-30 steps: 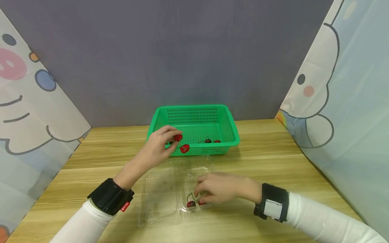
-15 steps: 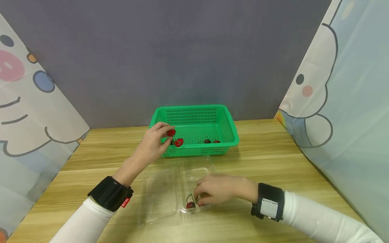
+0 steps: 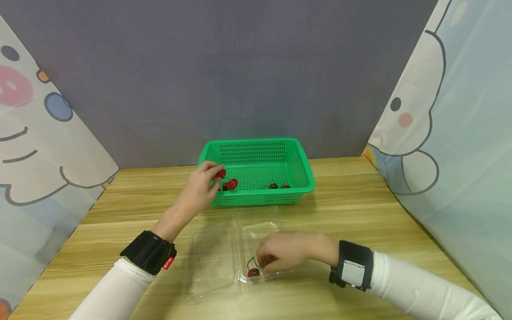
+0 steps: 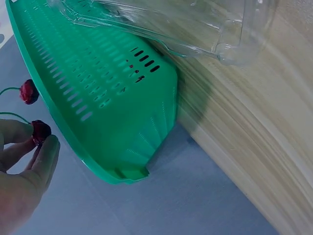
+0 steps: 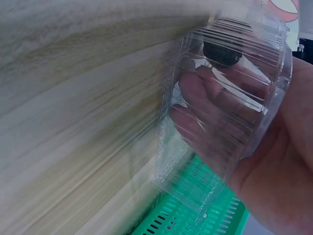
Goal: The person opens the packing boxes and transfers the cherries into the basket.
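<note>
My left hand (image 3: 198, 184) is over the left end of a green basket (image 3: 256, 198). Thumb and fingertips pinch a red cherry (image 4: 41, 132), seen close up in the left wrist view. A second cherry (image 4: 29, 91) on a green stem hangs beside it. My right hand (image 3: 282, 251) reaches into a clear plastic clamshell box (image 3: 256, 231). Its curled fingers hold something dark red, seemingly a cherry, mostly hidden by the hand. A dark red cherry (image 3: 253, 272) with a looped green stem lies by the thumb. Through the box wall, the right wrist view shows curled fingers (image 5: 195, 93).
Several cherries lie in the basket, among them a dark one (image 3: 273, 186) and a red one (image 3: 286, 186) towards the right. The box's lid (image 3: 212, 258) lies open to the left on the wooden table (image 3: 360, 209). A grey wall (image 3: 256, 75) stands behind.
My left hand has moved left and slightly up, and the hanging cherry has come down inside the basket rim. The right hand stays in the box, with its fingers shifting slightly.
</note>
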Available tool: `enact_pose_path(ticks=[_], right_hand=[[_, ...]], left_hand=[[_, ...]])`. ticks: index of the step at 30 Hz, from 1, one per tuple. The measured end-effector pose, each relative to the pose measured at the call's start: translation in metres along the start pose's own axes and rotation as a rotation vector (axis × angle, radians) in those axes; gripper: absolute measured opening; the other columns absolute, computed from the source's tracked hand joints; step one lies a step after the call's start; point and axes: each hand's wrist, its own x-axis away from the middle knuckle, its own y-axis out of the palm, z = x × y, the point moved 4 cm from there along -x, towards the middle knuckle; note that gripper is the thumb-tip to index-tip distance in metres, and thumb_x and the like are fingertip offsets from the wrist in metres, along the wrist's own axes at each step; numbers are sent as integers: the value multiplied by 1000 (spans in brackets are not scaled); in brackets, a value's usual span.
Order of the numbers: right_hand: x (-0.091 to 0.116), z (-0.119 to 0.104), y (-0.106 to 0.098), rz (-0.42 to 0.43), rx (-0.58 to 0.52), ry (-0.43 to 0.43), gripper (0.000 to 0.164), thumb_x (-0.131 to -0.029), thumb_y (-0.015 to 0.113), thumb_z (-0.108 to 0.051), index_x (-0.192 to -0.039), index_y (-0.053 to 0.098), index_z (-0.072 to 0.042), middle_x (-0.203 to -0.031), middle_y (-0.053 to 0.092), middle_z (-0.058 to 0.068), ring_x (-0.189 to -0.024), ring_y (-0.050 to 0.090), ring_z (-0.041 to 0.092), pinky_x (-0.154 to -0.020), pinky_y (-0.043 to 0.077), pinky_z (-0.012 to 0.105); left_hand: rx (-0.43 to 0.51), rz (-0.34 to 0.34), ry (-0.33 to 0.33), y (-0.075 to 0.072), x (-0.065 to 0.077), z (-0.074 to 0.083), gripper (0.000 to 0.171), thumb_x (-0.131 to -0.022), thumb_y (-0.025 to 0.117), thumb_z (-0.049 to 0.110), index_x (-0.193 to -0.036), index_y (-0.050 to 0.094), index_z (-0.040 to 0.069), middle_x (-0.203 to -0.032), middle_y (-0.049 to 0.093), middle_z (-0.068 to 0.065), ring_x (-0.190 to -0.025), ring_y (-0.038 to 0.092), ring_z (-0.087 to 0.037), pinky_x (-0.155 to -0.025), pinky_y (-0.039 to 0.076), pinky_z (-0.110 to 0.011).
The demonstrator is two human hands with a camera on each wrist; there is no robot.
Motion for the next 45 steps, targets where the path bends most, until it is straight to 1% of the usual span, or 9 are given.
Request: enact_pose_path(ticks=[5, 10, 14, 19, 23, 29, 34, 41, 45], right_hand=[[-1, -2, -1, -3, 11, -11, 15, -100, 69, -21, -86, 67, -18, -78, 52, -17, -70, 48, -5, -62, 42, 10], [-1, -3, -2, 1, 15, 1, 13, -99, 71, -20, -87, 69, -17, -80, 52, -17, -72, 49, -4, -63, 42, 10], [0, -2, -2, 13, 11, 22, 12, -97, 72, -17, -86, 68, -17, -81, 52, -17, -73, 50, -4, -64, 43, 10], [0, -2, -3, 23, -1, 39, 12, -94, 72, -13, -85, 65, -17, -82, 51, -15, -74, 50, -3, -65, 45, 12], [0, -2, -2, 34, -8, 36, 11, -92, 71, -10, -85, 65, -16, -84, 53, -13, -75, 50, -2, -65, 45, 12], [1, -1, -3, 58, -9, 39, 10, -93, 71, -10, -87, 65, -16, -86, 54, -13, -76, 51, -1, -66, 45, 13], [1, -1, -4, 68, -28, 35, 11, -94, 71, -9, -87, 65, -16, -83, 53, -15, -73, 51, -2, -65, 46, 13], [0, -2, -5, 103, -20, -2, 11, -92, 70, -7, -86, 65, -15, -81, 53, -15, -73, 50, -2, -66, 44, 11], [1, -2, -8, 122, -13, -20, 9, -93, 70, -7, -88, 66, -14, -81, 53, -15, -74, 50, 0, -67, 44, 11]], left_hand=[[6, 0, 15, 2, 0, 0, 34, -97, 64, -6, -131, 63, -11, -121, 59, -25, -98, 64, -34, -71, 56, -38], [10, -10, 5, 4, 1, -1, 36, -96, 66, -5, -131, 63, -11, -121, 59, -24, -102, 63, -35, -76, 56, -41], [6, -15, -8, 4, 3, -3, 36, -96, 67, -3, -131, 64, -9, -122, 58, -23, -104, 62, -35, -81, 56, -44], [13, -27, -17, 4, 5, -3, 32, -96, 68, -1, -127, 66, -7, -122, 57, -22, -96, 62, -34, -75, 54, -42], [20, -34, -28, 5, 5, -3, 32, -95, 70, -1, -126, 67, -5, -123, 57, -21, -91, 61, -34, -74, 54, -41], [13, -38, -27, 6, 5, -3, 29, -95, 70, 0, -124, 68, -4, -121, 58, -20, -81, 60, -29, -66, 50, -38], [15, -43, -15, 8, 7, -3, 27, -95, 70, 0, -122, 68, -4, -119, 60, -20, -86, 61, -33, -66, 48, -37], [19, -46, -11, 8, 11, -4, 27, -96, 70, 2, -122, 68, -4, -118, 60, -18, -84, 56, -23, -64, 47, -35], [29, -44, -18, 9, 14, -7, 27, -96, 69, 2, -122, 68, -4, -116, 61, -18, -88, 58, -26, -66, 48, -36]])
